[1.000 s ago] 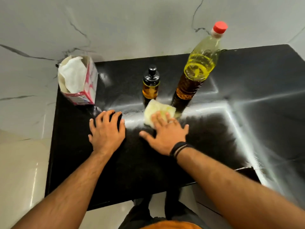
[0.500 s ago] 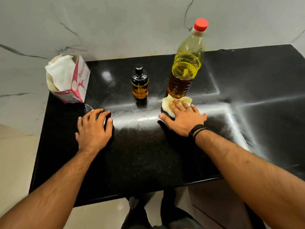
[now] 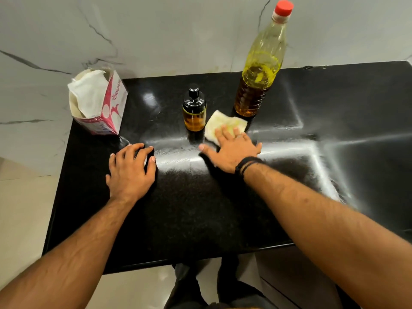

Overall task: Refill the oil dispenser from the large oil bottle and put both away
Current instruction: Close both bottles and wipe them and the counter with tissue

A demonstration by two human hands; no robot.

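Observation:
A small oil dispenser (image 3: 194, 112) with a black pump top stands upright on the black counter (image 3: 200, 208), holding amber oil. To its right rises the large oil bottle (image 3: 259, 70) with a red cap, roughly half full. Between them, in front, lies an oil-stained tissue (image 3: 223, 126). My right hand (image 3: 231, 150) presses flat on the tissue with straight fingers. My left hand (image 3: 131, 170) rests palm down on the counter to the left, fingers slightly bent, holding nothing.
A red and white tissue box (image 3: 104, 108) with white tissue sticking out stands at the counter's back left corner. A marble wall (image 3: 178, 30) backs the counter. Pale floor lies to the left and below the front edge.
My right hand has slid the tissue from in front of the large bottle leftward toward the dispenser. My left hand stays planted on the counter.

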